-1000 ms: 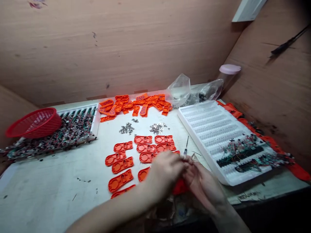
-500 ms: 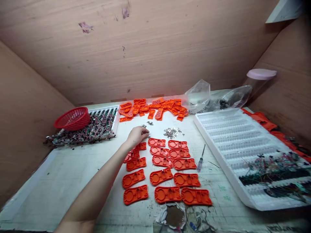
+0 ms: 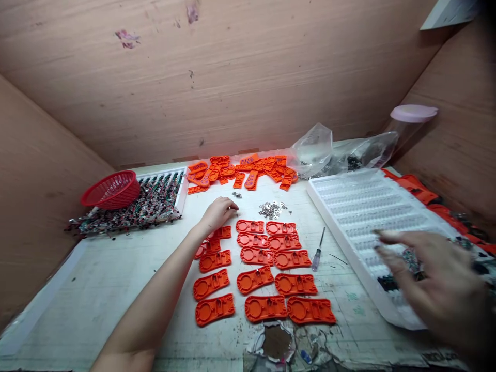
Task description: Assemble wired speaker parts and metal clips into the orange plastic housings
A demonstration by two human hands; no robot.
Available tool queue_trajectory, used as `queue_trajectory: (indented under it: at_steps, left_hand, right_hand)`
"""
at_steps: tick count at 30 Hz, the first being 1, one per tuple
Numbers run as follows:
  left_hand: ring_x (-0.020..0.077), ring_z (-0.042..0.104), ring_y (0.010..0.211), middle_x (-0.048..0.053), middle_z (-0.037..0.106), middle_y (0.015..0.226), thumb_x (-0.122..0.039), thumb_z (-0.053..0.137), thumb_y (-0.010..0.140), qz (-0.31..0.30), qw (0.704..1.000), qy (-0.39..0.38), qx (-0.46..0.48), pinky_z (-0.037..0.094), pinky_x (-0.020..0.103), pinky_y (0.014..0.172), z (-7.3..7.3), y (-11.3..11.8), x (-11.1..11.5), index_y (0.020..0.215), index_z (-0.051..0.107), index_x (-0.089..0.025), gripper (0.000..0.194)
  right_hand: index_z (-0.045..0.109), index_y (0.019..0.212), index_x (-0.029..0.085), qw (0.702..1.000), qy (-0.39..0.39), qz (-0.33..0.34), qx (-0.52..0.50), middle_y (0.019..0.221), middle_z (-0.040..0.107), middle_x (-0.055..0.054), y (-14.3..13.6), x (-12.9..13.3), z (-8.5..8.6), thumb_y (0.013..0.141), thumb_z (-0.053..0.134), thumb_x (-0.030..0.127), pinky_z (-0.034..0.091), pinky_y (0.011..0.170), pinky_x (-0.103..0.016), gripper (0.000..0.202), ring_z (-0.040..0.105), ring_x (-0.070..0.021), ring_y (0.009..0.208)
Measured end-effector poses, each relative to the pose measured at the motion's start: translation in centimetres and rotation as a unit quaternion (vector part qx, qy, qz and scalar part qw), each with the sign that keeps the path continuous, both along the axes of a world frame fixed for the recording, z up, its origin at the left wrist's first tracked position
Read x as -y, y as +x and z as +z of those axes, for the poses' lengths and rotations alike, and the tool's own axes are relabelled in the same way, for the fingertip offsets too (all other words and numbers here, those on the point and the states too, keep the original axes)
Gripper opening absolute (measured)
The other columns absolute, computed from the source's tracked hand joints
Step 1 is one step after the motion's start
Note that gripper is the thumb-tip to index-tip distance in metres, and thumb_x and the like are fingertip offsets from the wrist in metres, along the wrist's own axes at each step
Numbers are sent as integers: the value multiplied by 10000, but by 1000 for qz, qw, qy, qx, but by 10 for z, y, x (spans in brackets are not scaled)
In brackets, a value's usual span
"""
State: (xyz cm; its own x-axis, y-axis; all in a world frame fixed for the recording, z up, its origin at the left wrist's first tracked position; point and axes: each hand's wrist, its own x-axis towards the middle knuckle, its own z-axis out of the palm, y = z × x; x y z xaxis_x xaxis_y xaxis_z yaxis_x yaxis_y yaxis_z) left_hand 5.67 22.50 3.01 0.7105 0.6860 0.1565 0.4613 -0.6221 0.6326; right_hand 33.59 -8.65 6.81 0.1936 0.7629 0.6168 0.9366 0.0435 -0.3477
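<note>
My left hand (image 3: 221, 213) rests low over the table beside the small metal pieces, its fingers bunched and turned down. What lies under its fingertips is hidden. My right hand (image 3: 434, 279), smeared by motion, hovers over the white foam tray (image 3: 333, 222), thumb and forefinger apart with nothing visible between them. Wired parts (image 3: 413, 258) in that tray are partly covered by this hand. Between my hands, orange plastic shells (image 3: 267, 308) lie in rows with their hollow sides up. A pile of small metal pieces (image 3: 272, 210) sits behind the rows, and a smaller cluster (image 3: 236, 195) is farther left.
A screwdriver (image 3: 318, 252) lies left of the foam tray. More orange shells (image 3: 251, 178) are heaped at the back. A red basket (image 3: 112, 191) sits on a parts-filled tray (image 3: 180, 192) at left. Clear bags (image 3: 314, 150) and a lidded tub (image 3: 413, 114) stand back right.
My right hand has come into view from the right, over the foam tray. My left hand stays in nearly the same place. The view has shifted slightly.
</note>
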Motion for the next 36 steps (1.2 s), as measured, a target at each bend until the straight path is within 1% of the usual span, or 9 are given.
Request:
queue_trajectory:
  at_steps: [4, 9, 13, 17, 19, 21, 24, 28, 36]
  left_hand:
    - [151, 597, 792, 74, 660, 910, -375, 508, 884, 43, 990, -89, 105, 481, 281, 715, 19, 12, 59, 966, 627, -151, 267]
    - [88, 597, 721, 10, 660, 806, -309, 791, 672, 80, 789, -515, 325, 484, 215, 726, 31, 31, 154, 838, 661, -158, 259]
    - [87, 605, 720, 2, 660, 796, -257, 837, 606, 126, 668, -625, 384, 491, 208, 724, 25, 46, 199, 801, 664, -161, 278]
    - [91, 607, 736, 1, 656, 833, -306, 821, 632, 139, 621, -651, 414, 490, 206, 716, 14, 58, 225, 848, 658, -184, 297]
    - [98, 607, 745, 8, 652, 855, -348, 755, 717, 132, 660, -617, 407, 490, 214, 711, 11, 57, 234, 904, 646, -197, 264]
    - [123, 612, 809, 29, 653, 916, -334, 661, 811, 99, 785, -500, 352, 492, 244, 749, 7, 50, 241, 990, 636, -211, 218]
    - [199, 582, 984, 67, 655, 1055, -233, 593, 857, -12, 970, -154, 189, 473, 346, 867, -5, 32, 247, 1085, 634, -231, 231]
    - [248, 564, 1011, 89, 669, 1099, -199, 568, 866, -76, 986, 134, 66, 479, 406, 852, -27, 21, 252, 1098, 641, -199, 243]
    - [233, 580, 910, 83, 697, 1007, -229, 541, 882, -77, 988, 130, 23, 490, 415, 806, -34, 28, 250, 1045, 657, -185, 205]
  right_hand:
    - [598, 1049, 235, 987, -14, 106, -118, 930, 634, -58, -61, -26, -5, 877, 547, 204, 431, 814, -382, 182, 591, -223, 930]
    - [610, 1013, 222, 904, -27, 151, -400, 956, 588, -45, -107, -45, -12, 885, 549, 213, 470, 805, -319, 142, 571, -178, 928]
    - [618, 908, 219, 829, 11, 135, -542, 869, 539, -5, -119, -45, -22, 863, 593, 215, 452, 771, -280, 52, 540, -142, 847]
    - [582, 845, 208, 796, 20, 120, -593, 832, 476, 13, -126, -36, -29, 879, 571, 218, 432, 721, -242, 37, 499, -117, 791]
    - [537, 853, 210, 802, 15, 107, -587, 828, 446, 13, -122, -29, -31, 913, 509, 229, 427, 679, -237, 69, 479, -116, 760]
    - [514, 880, 209, 851, 1, 92, -517, 838, 435, 1, -109, -21, -34, 931, 456, 217, 420, 679, -257, 78, 468, -132, 771]
    - [524, 892, 193, 946, -97, 118, -285, 860, 469, -34, -80, -8, -43, 915, 429, 158, 407, 744, -316, 104, 461, -180, 843]
    - [537, 872, 173, 964, -216, 155, -27, 891, 527, -84, -58, 4, -61, 886, 404, 110, 396, 724, -348, 148, 435, -224, 842]
    - [583, 849, 148, 954, -222, 166, 116, 880, 550, -95, -62, 5, -63, 889, 397, 105, 375, 752, -363, 196, 417, -229, 832]
